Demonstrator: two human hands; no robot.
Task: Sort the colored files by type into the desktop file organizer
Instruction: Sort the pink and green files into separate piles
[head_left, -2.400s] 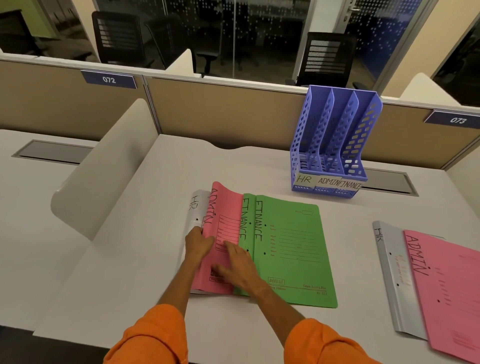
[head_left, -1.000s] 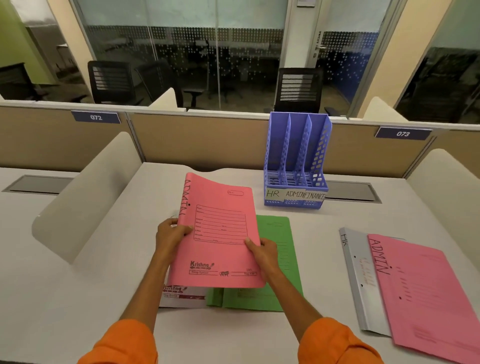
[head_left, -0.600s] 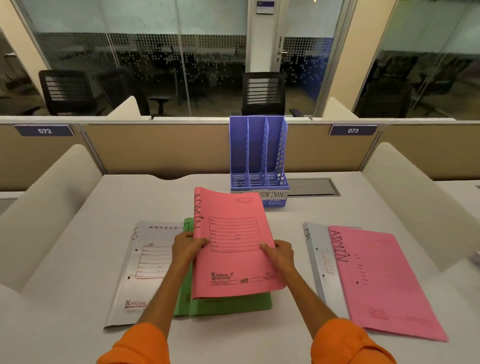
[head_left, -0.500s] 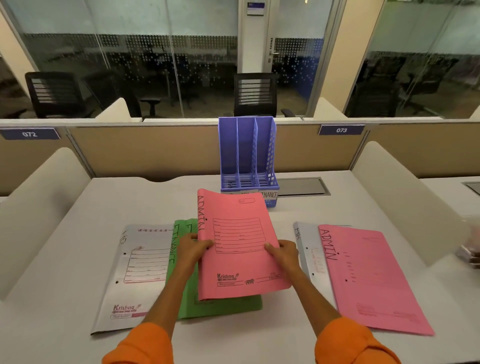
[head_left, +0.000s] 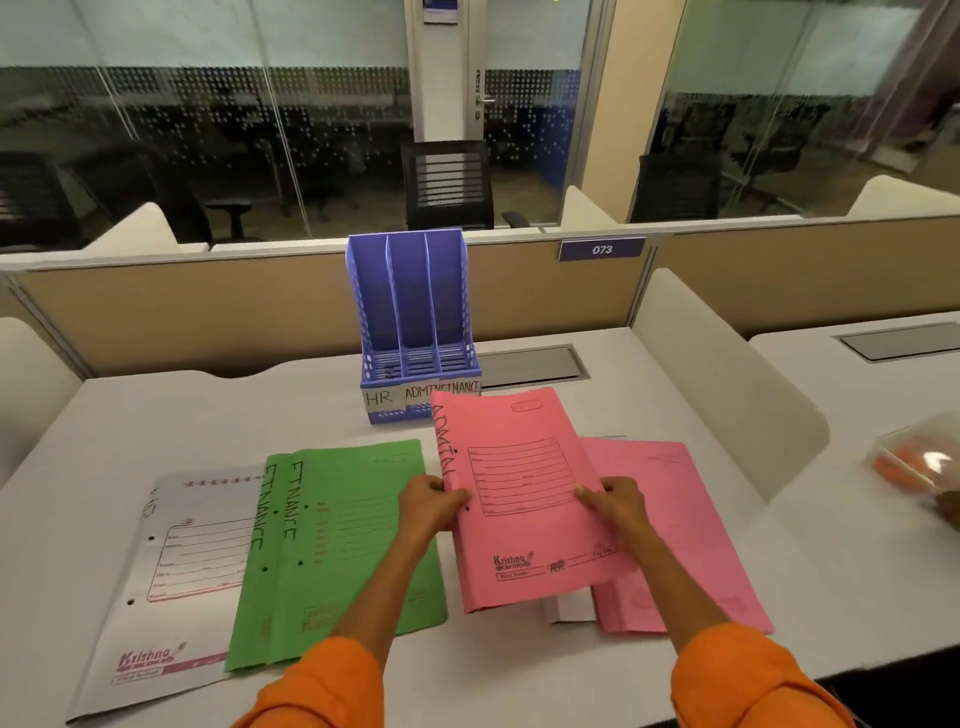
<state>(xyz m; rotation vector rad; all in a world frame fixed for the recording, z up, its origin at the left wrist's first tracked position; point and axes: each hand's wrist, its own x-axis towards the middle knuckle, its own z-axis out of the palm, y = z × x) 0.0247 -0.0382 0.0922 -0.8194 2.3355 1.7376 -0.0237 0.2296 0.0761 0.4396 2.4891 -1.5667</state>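
Note:
I hold a pink ADMIN file (head_left: 524, 540) above the desk, my left hand (head_left: 428, 501) on its spine edge and my right hand (head_left: 615, 501) on its right edge. It hangs over a second pink file (head_left: 691, 540) lying on the right, with a grey file's corner (head_left: 571, 608) showing beneath. Two green FINANCE files (head_left: 343, 540) lie left of centre, overlapping a grey file (head_left: 176, 571). The purple three-slot organizer (head_left: 415, 332), labelled HR, ADMIN, FINANCE, stands empty at the back.
Beige partition walls (head_left: 208, 312) close the desk's far side, with white dividers (head_left: 727, 384) on the left and right. A metal cable hatch (head_left: 530, 364) sits right of the organizer. A clear bag (head_left: 919, 467) lies on the neighbouring desk at far right.
Both hands lifted the pink ADMIN file off the left stack and carried it rightward, now over the right pink file. My view swung right, so the organizer sits left of centre.

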